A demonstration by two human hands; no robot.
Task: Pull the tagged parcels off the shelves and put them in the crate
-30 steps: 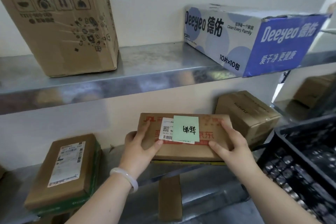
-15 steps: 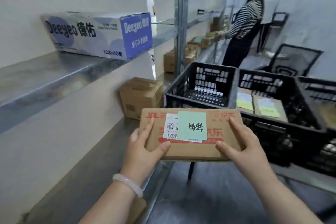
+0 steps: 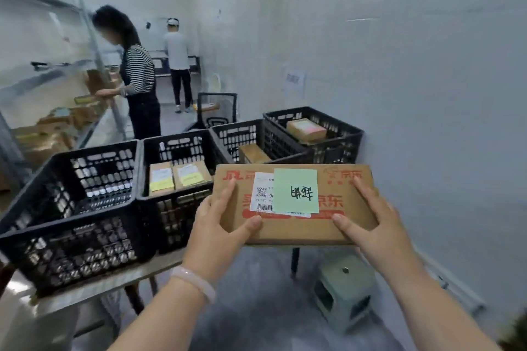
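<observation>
1. This is a parcel storeroom or small sorting depot with bare white walls (image 3: 413,80).
2. Metal shelves (image 3: 42,74) along the left side carry many cardboard boxes (image 3: 54,122).
3. Four black plastic crates (image 3: 74,248) stand in a row on a surface (image 3: 94,288), three of them holding labelled packages (image 3: 161,179).
4. The nearest parcel (image 3: 296,225) bears a barcode label (image 3: 261,194) and a green handwritten note (image 3: 295,191).
5. A worker (image 3: 139,71) in a striped top reaches to the shelves, and a second worker (image 3: 178,51) stands beyond.

At the lower left a grey flat table (image 3: 94,289) is carrying a row of black perforated plastic crates (image 3: 71,225); a pale green plastic stool (image 3: 343,291) is standing on the grey floor (image 3: 256,308).
</observation>
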